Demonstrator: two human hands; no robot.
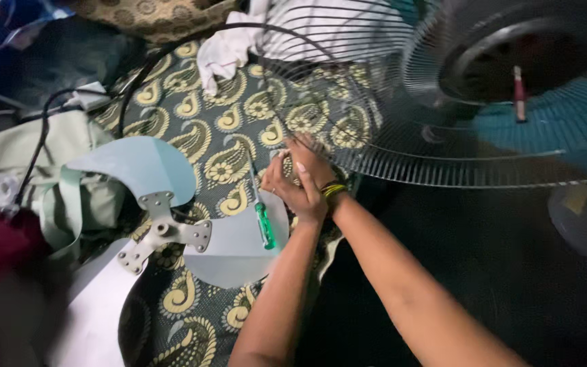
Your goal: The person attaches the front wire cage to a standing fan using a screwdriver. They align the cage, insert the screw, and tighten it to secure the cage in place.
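Observation:
My left hand [292, 194] and my right hand [312, 162] meet at the lower rim of a round wire fan guard [375, 139], fingers curled on its edge. Yellow and green bangles [334, 189] sit on my right wrist. A screwdriver with a green handle [264, 225] lies just left of my hands on a pale blue fan blade [236, 248]. The blade set's grey metal hub [166, 230] lies further left. The fan's motor housing [511, 61] sits blurred at the upper right, behind the guard.
Everything rests on a dark cloth with yellow paisley shapes [229, 129]. A white rag [224, 49] lies at the top, a black ring [171, 51] arcs beside it, and a black cable [41, 132] crosses pale green fabric [8, 153] at the left.

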